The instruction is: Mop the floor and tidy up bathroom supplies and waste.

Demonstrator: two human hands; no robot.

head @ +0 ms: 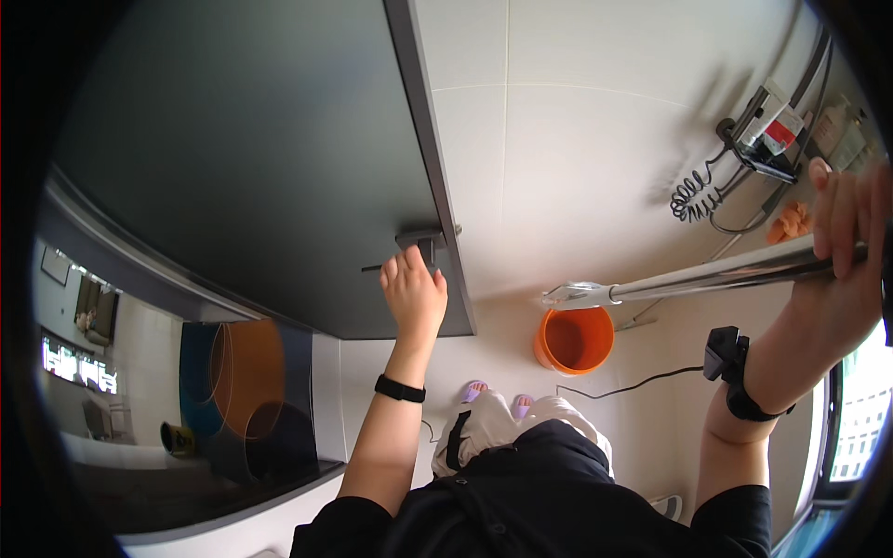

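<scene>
My left hand (416,289) is at the dark handle (427,252) of a grey door (279,153) with a frosted panel; its fingers cover part of the handle, and whether they grip it cannot be told. On the right, my right hand (848,223) is closed around a shiny metal pole (725,268). The pole reaches left to a pale plastic head (578,296), seen above the rim of an orange bucket (574,340). What the far end of the pole looks like is hidden beyond my right hand.
A wall holder (767,129) carries small items, with a coiled black cord (691,199) below. Bottles (841,132) and an orange cloth-like thing (790,223) are at the right. Beyond the doorway lie a patterned mat (244,390) and a small bin (178,439). A window (861,418) is at far right.
</scene>
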